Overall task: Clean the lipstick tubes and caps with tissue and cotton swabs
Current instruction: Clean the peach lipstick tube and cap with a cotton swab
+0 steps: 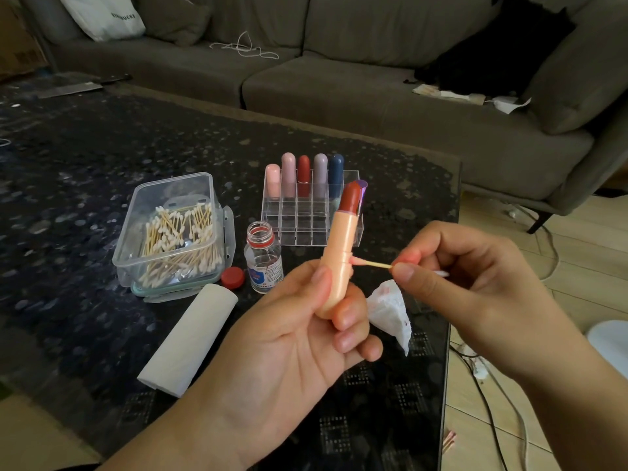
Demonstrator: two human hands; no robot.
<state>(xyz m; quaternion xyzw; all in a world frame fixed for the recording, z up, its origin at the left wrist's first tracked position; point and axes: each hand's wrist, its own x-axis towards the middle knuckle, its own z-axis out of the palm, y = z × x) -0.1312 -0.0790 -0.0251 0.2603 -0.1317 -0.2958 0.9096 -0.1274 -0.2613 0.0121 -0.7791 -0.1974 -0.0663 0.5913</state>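
My left hand (pixel 299 331) grips an uncapped peach lipstick tube (pixel 339 253) upright, its dark red stick raised at the top. My right hand (pixel 452 277) pinches a cotton swab (pixel 373 264) whose pink-stained tip touches the ridge on the tube's right side. A crumpled, stained tissue (pixel 390 311) lies on the table between my hands. Several capped lipsticks (pixel 304 176) stand in the back rows of a clear acrylic organizer (pixel 306 229). A folded tissue (pixel 190 338) lies left of my left hand.
A clear box of cotton swabs (pixel 175 236) stands on the dark glass table (pixel 68 185). An open small bottle (pixel 263 258) and its red cap (pixel 232 277) sit beside it. A grey sofa (pixel 339 90) lies beyond; the table's right edge borders floor with cables (pixel 492 402).
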